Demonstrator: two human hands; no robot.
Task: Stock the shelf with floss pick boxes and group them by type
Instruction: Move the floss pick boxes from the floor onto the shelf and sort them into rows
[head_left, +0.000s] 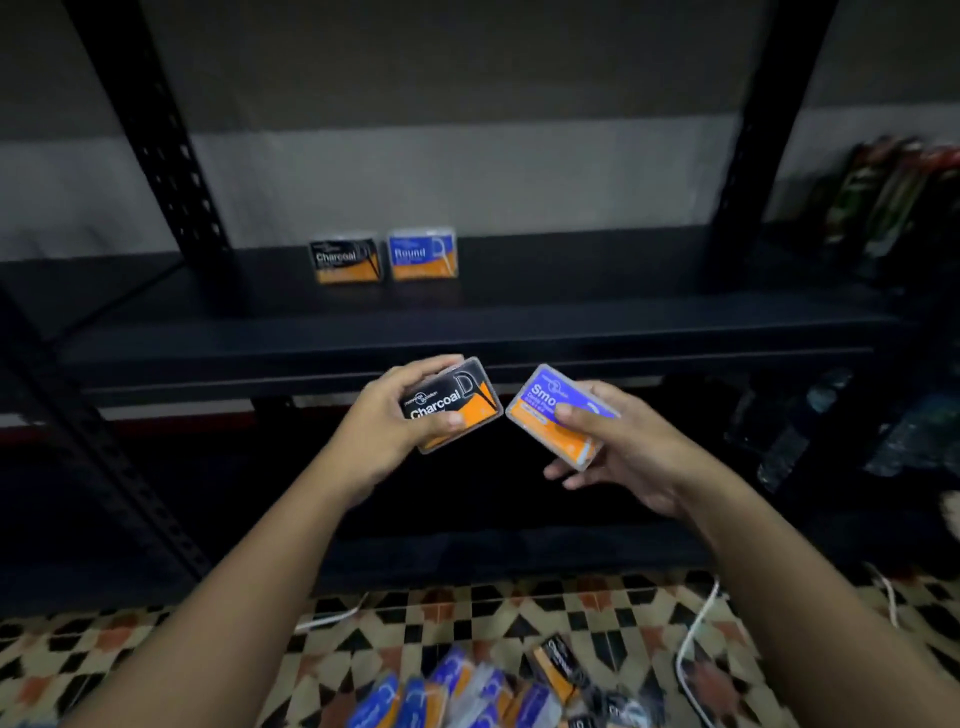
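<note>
- Left hand (387, 426) raised in front of the shelf's front edge, fingers (441, 422) curled round a black-and-orange box (451, 402) marked "Charcoal", thumb across its lower face.
- Right hand (618, 441) level with it, thumb pressed on the face of a blue-and-orange box (558, 413) with lettering starting "Smo", the other fingers wrapped beneath.
- Both held boxes tilted, label sides up, near corners almost meeting; cannot tell whether touching.
- On the dark shelf (571, 312), toward its back edge and left of middle: a standing charcoal box (346, 258) and, just beside it on the right, a standing blue box (423, 253) marked "Round". Both upright, labels facing forward, a narrow gap between.
- Black perforated upright post (171, 150) rising just left of the standing pair; a second post (753, 145) further right along the shelf.
- Dark, blurred packets (883, 197) at the shelf's far right end, contents unreadable.
- Below, on the patterned tile floor (156, 654): a loose heap of more blue and orange boxes (457, 691) at the bottom edge of view, with one black box (563, 662) lying at its right side.
- White cable (696, 634) trailing over the tiles to the right of the heap.
</note>
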